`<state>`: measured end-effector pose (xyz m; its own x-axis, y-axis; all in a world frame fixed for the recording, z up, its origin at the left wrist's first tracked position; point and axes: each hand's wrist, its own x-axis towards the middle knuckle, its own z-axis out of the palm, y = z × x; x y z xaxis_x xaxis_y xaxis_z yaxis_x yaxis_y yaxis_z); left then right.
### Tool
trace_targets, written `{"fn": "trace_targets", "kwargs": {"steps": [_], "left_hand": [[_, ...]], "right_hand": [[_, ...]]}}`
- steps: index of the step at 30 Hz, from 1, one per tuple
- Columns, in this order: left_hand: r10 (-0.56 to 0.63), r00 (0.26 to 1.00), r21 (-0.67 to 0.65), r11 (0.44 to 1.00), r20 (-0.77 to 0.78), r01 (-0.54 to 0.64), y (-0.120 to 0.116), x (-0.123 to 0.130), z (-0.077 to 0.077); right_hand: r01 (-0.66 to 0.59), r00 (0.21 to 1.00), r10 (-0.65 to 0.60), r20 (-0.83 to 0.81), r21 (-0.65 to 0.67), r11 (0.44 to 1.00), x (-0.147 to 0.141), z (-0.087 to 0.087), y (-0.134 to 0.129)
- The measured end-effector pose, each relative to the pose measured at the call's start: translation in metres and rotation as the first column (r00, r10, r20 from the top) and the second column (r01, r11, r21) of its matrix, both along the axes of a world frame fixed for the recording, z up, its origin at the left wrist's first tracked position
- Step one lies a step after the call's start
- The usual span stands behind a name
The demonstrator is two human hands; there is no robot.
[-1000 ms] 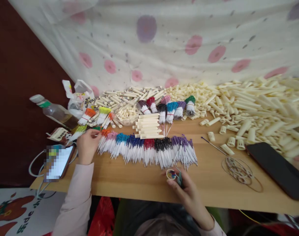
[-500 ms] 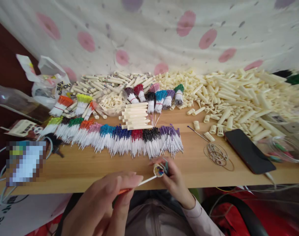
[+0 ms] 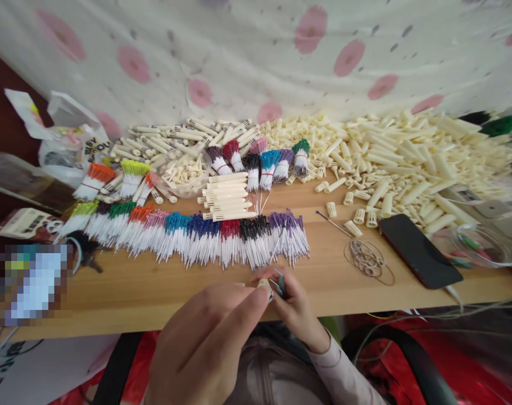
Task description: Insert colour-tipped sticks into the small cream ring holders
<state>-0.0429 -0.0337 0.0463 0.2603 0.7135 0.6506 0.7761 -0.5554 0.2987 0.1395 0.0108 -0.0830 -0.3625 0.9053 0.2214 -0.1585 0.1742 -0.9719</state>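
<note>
My right hand (image 3: 300, 309) is closed round a cream pen barrel (image 3: 263, 283), its open end towards me. A small teal piece with a thin metal edge (image 3: 280, 284) sits in the same hand; its kind is unclear. My left hand (image 3: 209, 337) is large in the foreground, its fingers pinched together right at the barrel's mouth. The orange-ended pen refill it held earlier is now hidden behind those fingers. Just beyond the hands lies a row of white refills with coloured ends, among them black refills (image 3: 256, 242) and purple refills (image 3: 289, 236).
Cream barrels (image 3: 226, 197) lie stacked behind the row. Rubber-banded refill bundles (image 3: 268, 169) stand further back, before a large heap of cream pen parts (image 3: 407, 152). To the right are a black phone (image 3: 420, 250) and a loose coil of cord (image 3: 367, 259).
My left hand has moved right and up to the barrel's mouth, and the orange refill has gone from sight. My right hand keeps hold of the barrel. The view has shifted slightly.
</note>
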Motion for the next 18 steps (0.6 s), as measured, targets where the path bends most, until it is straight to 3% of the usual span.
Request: {"fn": "trace_targets", "kwargs": {"steps": [3,7,12,14,18], "left_hand": [[-0.068,0.997,0.02,0.998,0.031,0.068,0.005,0.006,-0.004],[-0.055,0.992,0.033,0.998,0.115,0.051,0.008,0.011,-0.009],[-0.104,0.995,0.041,0.994,0.003,0.103,0.005,0.002,-0.012],[-0.081,0.997,0.032,0.996,-0.014,0.081,0.002,0.002,-0.015],[0.041,0.987,0.028,0.999,0.157,-0.046,-0.001,0.015,-0.02]], "right_hand": [[0.001,1.0,-0.001,0.001,-0.003,1.0,0.0,-0.001,0.0],[0.005,1.0,-0.005,0.007,-0.01,1.0,0.0,-0.002,0.0],[0.013,1.0,-0.012,0.026,-0.025,1.0,0.0,-0.001,0.0],[0.017,0.999,-0.016,0.034,-0.031,0.999,0.0,0.0,0.0],[0.018,0.999,-0.016,0.04,-0.031,0.999,0.001,0.002,0.0]]}}
